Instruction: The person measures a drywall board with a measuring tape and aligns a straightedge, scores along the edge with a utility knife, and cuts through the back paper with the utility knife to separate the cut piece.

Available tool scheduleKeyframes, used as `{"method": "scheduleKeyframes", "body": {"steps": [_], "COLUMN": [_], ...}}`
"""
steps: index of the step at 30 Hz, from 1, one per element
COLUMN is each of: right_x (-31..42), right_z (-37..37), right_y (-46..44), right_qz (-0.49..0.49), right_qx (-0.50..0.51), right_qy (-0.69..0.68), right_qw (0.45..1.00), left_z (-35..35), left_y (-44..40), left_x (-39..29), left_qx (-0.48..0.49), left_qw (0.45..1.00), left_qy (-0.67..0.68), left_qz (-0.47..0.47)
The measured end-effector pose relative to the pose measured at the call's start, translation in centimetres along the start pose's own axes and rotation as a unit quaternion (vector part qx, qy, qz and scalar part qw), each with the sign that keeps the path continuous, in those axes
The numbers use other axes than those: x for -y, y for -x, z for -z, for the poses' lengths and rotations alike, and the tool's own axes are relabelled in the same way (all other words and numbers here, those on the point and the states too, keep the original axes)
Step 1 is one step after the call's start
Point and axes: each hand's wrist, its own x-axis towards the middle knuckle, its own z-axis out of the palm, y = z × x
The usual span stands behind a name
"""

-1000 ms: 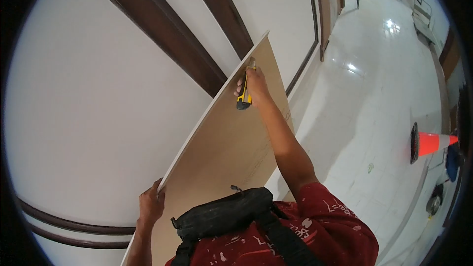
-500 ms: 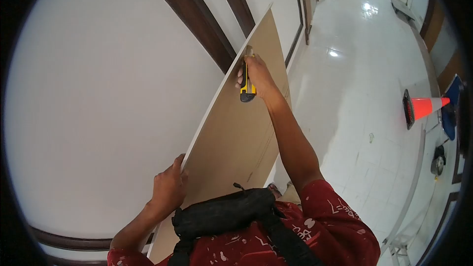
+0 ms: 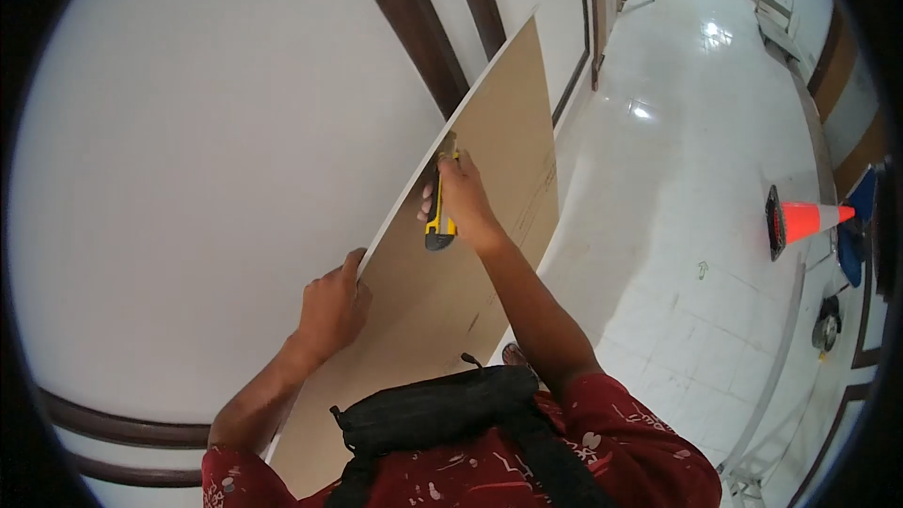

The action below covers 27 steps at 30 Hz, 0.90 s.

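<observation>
A large tan-faced board, like drywall with a white edge, stands on edge in front of me, close to the white wall. My right hand is wrapped round a yellow and black utility knife. The blade end points up and away along the board's tan face, near its top edge. Nearer to me, my left hand grips the board's top edge, thumb side on the tan face. Whether the blade cuts into the board is too small to tell.
The white wall with dark brown trim rises on the left. On the right, an orange traffic cone lies on its side on the shiny tiled floor. A black bag hangs across my chest.
My right hand has drawn the knife back toward me along the board's face. The left hand stays on the edge, slightly farther up in view. The camera view has shifted a little.
</observation>
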Motion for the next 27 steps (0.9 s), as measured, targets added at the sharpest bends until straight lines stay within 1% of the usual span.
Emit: {"method": "scheduleKeyframes", "body": {"steps": [3, 6, 9, 12, 15, 18, 21, 24, 26, 27], "right_x": [0.7, 1.7, 2.8, 2.5, 2.9, 2.3, 0.5, -2.2, -2.7, -2.4], "right_z": [0.1, -0.1, -0.4, -0.3, -1.4, -2.7, -3.6, -4.1, -4.7, -6.2], "right_y": [0.1, 0.0, 0.5, 0.5, 1.3, 2.8, 5.4, 7.1, 7.7, 9.8], "right_qz": [0.005, 0.014, 0.010, 0.021, 0.045, 0.043, 0.033, 0.028, 0.047, 0.037], "right_qx": [-0.004, -0.013, -0.014, -0.024, -0.040, -0.041, -0.032, -0.019, -0.027, -0.046], "right_qy": [0.020, 0.020, 0.027, 0.020, 0.027, 0.043, 0.060, 0.055, 0.049, 0.075], "right_qw": [1.000, 1.000, 0.999, 0.999, 0.998, 0.997, 0.997, 0.998, 0.997, 0.995], "left_z": [1.0, 3.8, 6.3, 4.4, 4.9, 7.0, 6.4, 4.5, 5.5, 5.8], "left_y": [0.1, 2.1, 6.8, 12.7, 15.9, 15.2, 14.8, 14.5, 13.8, 13.7], "left_x": [0.4, -0.1, 0.5, 4.2, 6.0, 4.5, 5.0, 5.8, 4.9, 4.6], "left_qx": [0.015, 0.103, 0.176, 0.160, 0.101, 0.166, 0.162, 0.094, 0.130, 0.149], "left_qw": [0.999, 0.987, 0.967, 0.974, 0.983, 0.964, 0.973, 0.960, 0.969, 0.971], "left_qy": [0.036, 0.122, 0.167, 0.148, 0.142, 0.206, 0.164, 0.230, 0.195, 0.180], "left_qz": [-0.021, 0.020, 0.075, 0.064, -0.065, 0.008, -0.023, -0.130, -0.074, -0.050]}}
